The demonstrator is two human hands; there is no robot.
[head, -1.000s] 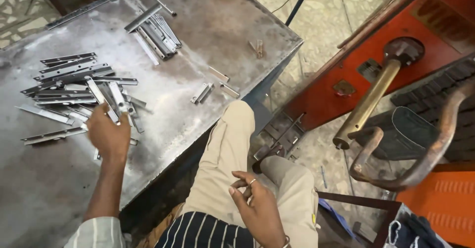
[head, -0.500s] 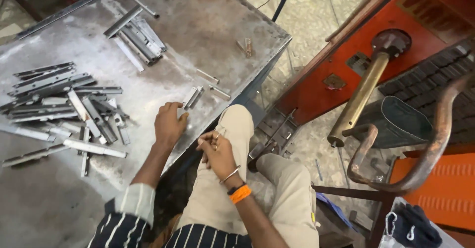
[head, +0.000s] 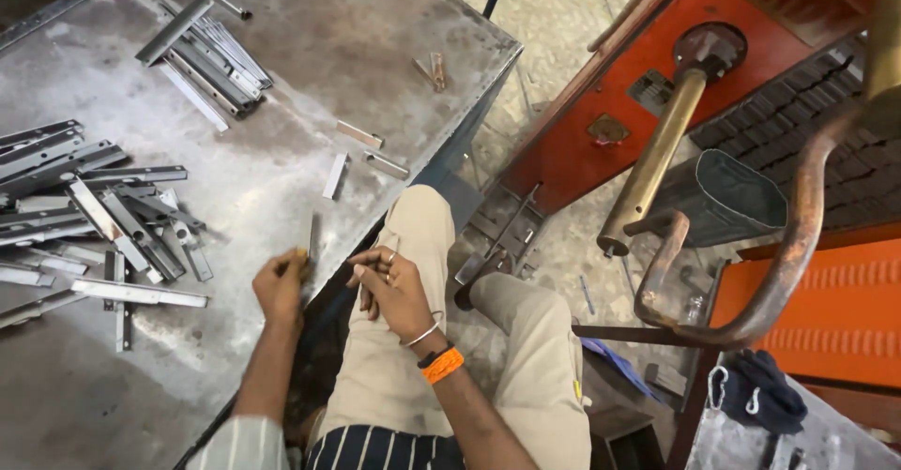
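My left hand [head: 280,286] is at the near edge of the steel table [head: 310,48], pinching a short flat metal strip [head: 311,236] that stands almost upright. My right hand [head: 392,287] sits just to its right, above my knee in beige trousers [head: 422,235], fingers curled around a small thin metal piece; it wears rings, a bangle and an orange wristband. A heap of long grey metal strips [head: 94,207] lies on the table to the left of my left hand.
A second stack of strips [head: 202,53] lies at the table's far side. Three short loose pieces [head: 361,156] rest near the right edge. To the right stand an orange machine [head: 751,20] with a brass lever [head: 657,151], a rusty curved handle [head: 798,245] and scattered floor parts.
My left hand left the heap of strips and came to the table's near edge with a short strip. My right hand rose from my lap to meet it.
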